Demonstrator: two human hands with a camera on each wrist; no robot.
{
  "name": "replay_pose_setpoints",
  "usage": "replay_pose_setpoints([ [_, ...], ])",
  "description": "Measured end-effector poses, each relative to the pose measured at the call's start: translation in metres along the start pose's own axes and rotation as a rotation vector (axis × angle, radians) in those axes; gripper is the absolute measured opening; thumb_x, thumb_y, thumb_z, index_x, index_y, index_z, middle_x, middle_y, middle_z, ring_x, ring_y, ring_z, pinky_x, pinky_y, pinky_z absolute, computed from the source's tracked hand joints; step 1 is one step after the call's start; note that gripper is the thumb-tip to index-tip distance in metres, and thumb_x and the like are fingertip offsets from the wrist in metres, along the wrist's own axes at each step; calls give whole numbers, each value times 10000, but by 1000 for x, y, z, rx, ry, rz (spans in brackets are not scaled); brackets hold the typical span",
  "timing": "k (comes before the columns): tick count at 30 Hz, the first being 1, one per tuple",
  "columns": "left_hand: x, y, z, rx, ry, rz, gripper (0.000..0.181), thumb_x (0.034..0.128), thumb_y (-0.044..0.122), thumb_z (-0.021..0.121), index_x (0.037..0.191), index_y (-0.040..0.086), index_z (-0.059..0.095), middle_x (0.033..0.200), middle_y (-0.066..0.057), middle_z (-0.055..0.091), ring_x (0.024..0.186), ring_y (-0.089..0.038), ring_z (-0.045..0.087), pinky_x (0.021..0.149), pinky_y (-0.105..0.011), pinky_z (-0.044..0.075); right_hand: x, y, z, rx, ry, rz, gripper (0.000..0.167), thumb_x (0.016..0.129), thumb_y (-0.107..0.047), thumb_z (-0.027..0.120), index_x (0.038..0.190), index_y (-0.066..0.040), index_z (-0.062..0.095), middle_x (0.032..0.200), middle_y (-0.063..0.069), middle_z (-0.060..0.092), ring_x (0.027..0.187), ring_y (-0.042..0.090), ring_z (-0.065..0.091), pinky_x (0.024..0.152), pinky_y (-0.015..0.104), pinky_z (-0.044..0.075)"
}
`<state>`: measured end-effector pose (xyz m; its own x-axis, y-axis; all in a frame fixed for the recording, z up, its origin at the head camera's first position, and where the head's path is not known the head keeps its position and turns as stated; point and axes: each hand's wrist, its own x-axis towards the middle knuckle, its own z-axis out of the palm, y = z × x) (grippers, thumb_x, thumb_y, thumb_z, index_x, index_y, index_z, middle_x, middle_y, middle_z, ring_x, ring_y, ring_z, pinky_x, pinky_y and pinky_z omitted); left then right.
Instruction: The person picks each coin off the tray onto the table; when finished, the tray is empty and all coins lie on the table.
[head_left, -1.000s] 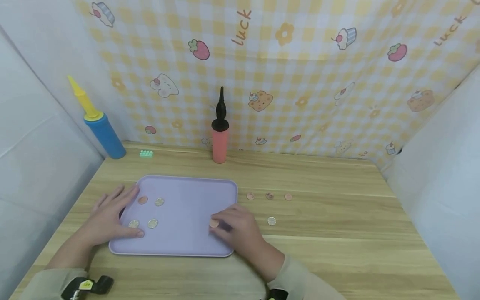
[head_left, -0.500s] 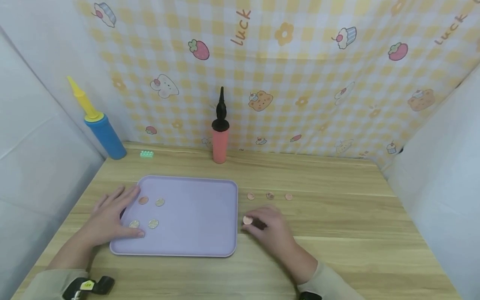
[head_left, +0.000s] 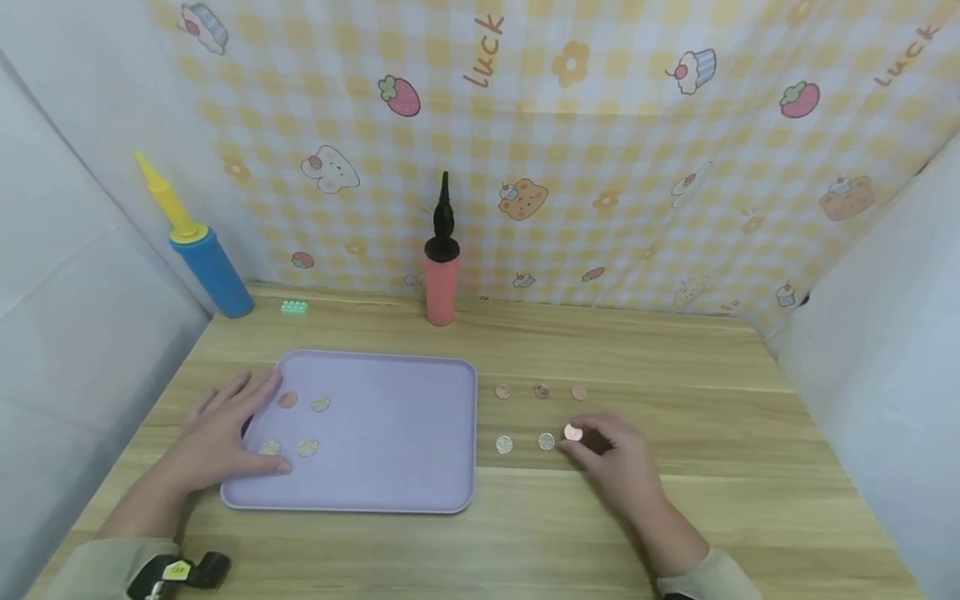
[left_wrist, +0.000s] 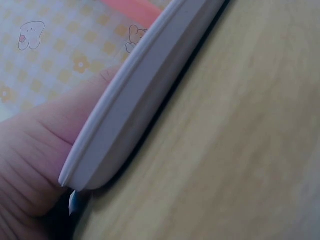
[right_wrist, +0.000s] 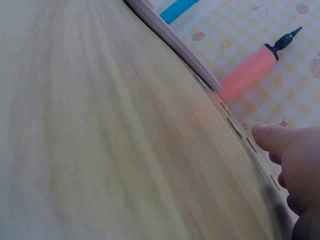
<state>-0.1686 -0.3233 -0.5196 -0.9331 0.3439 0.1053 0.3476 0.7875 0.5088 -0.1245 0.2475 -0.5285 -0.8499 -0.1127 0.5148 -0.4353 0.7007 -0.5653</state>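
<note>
My right hand (head_left: 618, 458) pinches a pale coppery coin (head_left: 573, 432) between thumb and forefinger, above the table right of two silver coins (head_left: 546, 442). Behind these lies a row of copper coins (head_left: 542, 390). With fingers spread, my left hand (head_left: 225, 433) rests against the left side of a lilac tray (head_left: 390, 433), its thumb reaching over the rim. Inside the tray lie a copper coin (head_left: 288, 400) and several silver ones (head_left: 308, 448); the thumb is close to one of those. In the right wrist view, the right thumb (right_wrist: 270, 136) shows but the pinched coin is hidden.
Upright at the back of the wooden table (head_left: 675, 358) stands a pink hand pump (head_left: 440, 287) with a black top. A blue and yellow pump (head_left: 213, 271) leans in the left back corner, beside a small mint-green studded brick (head_left: 294, 307). Patterned cloth hangs behind.
My right hand has carried the pinched coin rightward from over the tray's right edge to beyond the silver coins. The nearer silver coin beside the tray has come into view. My left hand stays put.
</note>
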Motion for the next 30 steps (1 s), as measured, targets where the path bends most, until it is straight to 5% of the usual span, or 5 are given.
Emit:
replay_pose_setpoints([
  [9,2,1,0,-6,10,12,1321,687,527,976,1695,76,253,1694,-278,308,1560,-580,110,1226,-697,-110,-7,4,-15,-86,-5,35,355,677,-84,1018,950,-171,809,959,-122,761,958,147,631,817,168,474],
  [18,0,-1,-2,-2,3,-6,1331,686,564,971,1698,86,251,1690,-283,313,1566,-573,106,1229,-688,-118,-3,2,-19,-51,-104,187,268,725,-143,998,930,-162,827,1068,8,757,1143,316,535,960,509,372],
  [30,1,-2,-2,-6,5,-1,1332,673,534,984,1693,74,261,1692,-271,319,1554,-590,126,1223,-703,-109,-4,-2,-20,-53,-133,191,230,761,-136,977,957,-153,857,1127,56,735,1192,339,495,946,509,352],
])
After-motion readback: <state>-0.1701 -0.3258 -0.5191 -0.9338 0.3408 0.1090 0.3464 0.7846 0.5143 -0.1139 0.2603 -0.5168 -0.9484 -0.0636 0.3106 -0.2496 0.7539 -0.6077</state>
